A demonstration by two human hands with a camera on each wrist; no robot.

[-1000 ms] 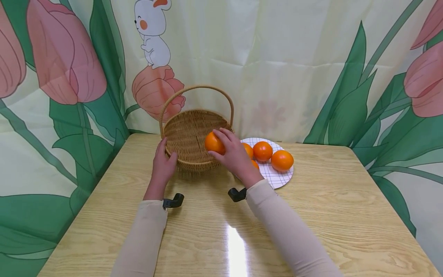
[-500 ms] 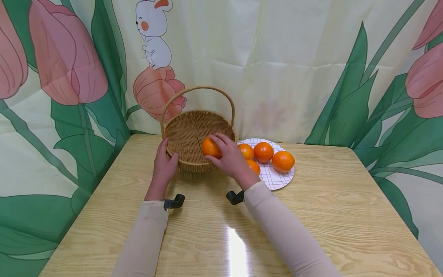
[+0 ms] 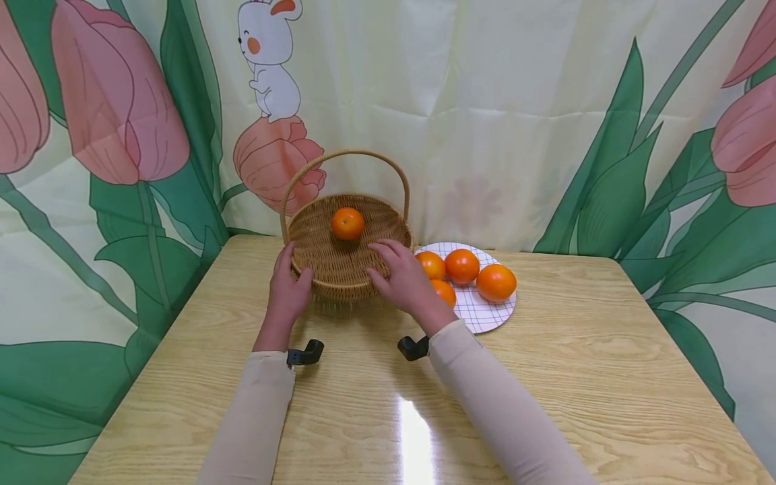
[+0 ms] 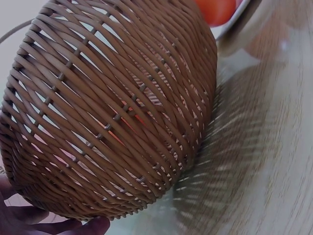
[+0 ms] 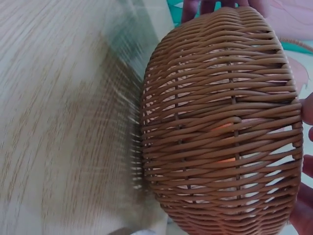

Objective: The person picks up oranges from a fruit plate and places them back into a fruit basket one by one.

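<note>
Wicker basket (image 3: 321, 263), one, with one arched handle (image 3: 348, 153); set between and just beyond the hands, tilted so that its mouth faces the person.

Left hand (image 3: 288, 289), one: grips the basket's left rim, thumb on the near side, fingers round the outer wall. Right hand (image 3: 407, 276), one: fingers parted and loosely bent over the basket's near right rim, holding nothing (whether it touches the rim cannot be told).

Oranges, five in all. One orange (image 3: 347, 223) within the basket, beyond and left of the right fingertips, apart from them. Four oranges (image 3: 462, 266) on the plate, just right of the right hand, which partly covers the nearer two.

Plate (image 3: 485, 316), one, white with blue grid lines; its left part lies behind the right hand and wrist.

Sleeves (image 3: 503, 404), two, pale; black wrist mounts (image 3: 306, 351), two.

Counter (image 3: 606, 377), one, wood-grained: back edge behind basket and plate, at the printed curtain (image 3: 515, 135); left edge well apart from the left hand. Bare wood lies between the forearms, and a wider stretch runs from the right forearm and plate to the right edge.
</note>
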